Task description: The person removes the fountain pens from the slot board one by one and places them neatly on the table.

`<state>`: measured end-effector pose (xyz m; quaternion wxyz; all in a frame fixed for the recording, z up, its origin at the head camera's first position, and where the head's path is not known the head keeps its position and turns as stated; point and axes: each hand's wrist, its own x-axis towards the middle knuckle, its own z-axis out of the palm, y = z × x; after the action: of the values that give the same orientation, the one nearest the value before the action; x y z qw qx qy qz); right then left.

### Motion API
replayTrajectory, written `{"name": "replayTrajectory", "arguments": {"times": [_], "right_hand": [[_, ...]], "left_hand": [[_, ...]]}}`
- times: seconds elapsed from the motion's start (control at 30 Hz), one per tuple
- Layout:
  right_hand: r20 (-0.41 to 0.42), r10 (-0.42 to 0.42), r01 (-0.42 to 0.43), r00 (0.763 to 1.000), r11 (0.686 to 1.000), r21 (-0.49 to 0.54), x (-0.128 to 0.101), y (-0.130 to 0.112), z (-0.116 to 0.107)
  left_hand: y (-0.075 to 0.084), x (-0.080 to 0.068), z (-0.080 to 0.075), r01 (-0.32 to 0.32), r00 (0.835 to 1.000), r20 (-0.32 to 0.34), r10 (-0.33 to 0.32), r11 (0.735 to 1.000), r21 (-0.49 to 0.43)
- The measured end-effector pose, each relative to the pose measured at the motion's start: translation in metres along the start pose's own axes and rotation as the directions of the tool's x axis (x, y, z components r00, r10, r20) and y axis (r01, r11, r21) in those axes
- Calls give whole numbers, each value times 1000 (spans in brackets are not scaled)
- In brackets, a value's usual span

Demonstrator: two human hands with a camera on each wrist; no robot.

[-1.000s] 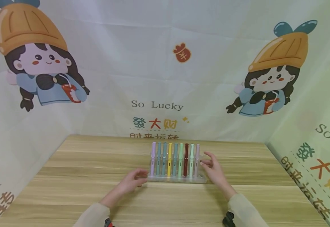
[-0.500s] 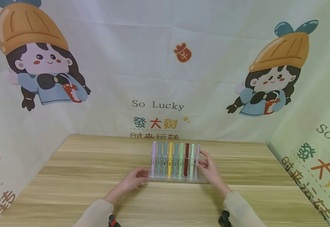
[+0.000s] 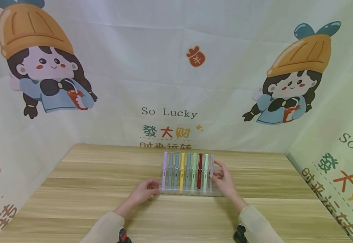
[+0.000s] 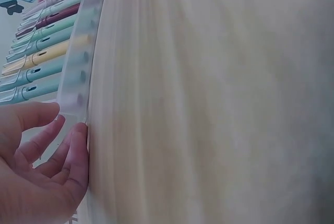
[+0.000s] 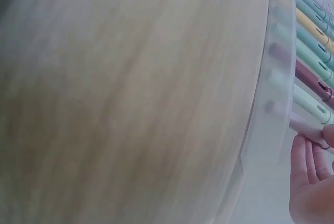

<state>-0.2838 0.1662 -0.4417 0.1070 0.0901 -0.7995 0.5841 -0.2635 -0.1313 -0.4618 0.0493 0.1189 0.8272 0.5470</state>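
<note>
Lighting: bright, even, soft; faint shadows. Head view sharp, edges bowed. Wrist views blurred, washed out, table (image 4: 209, 104) smeared.

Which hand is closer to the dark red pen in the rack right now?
Right. The right hand pinches the pink end pen, two slots from the dark red pen; the left hand touches the rack's far end.
</note>
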Motion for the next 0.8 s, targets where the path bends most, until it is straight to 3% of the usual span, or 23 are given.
{"name": "replayTrajectory", "arguments": {"times": [0.4, 0.8], "right_hand": [[-68, -22, 27, 997, 997, 72, 2, -13, -8], [-49, 35, -35, 998, 999, 4, -1, -3, -42]], "left_hand": [[4, 0, 4, 11, 999, -51, -9, 1000, 23], [3, 0, 3, -2, 999, -49, 3, 1000, 23]]}}
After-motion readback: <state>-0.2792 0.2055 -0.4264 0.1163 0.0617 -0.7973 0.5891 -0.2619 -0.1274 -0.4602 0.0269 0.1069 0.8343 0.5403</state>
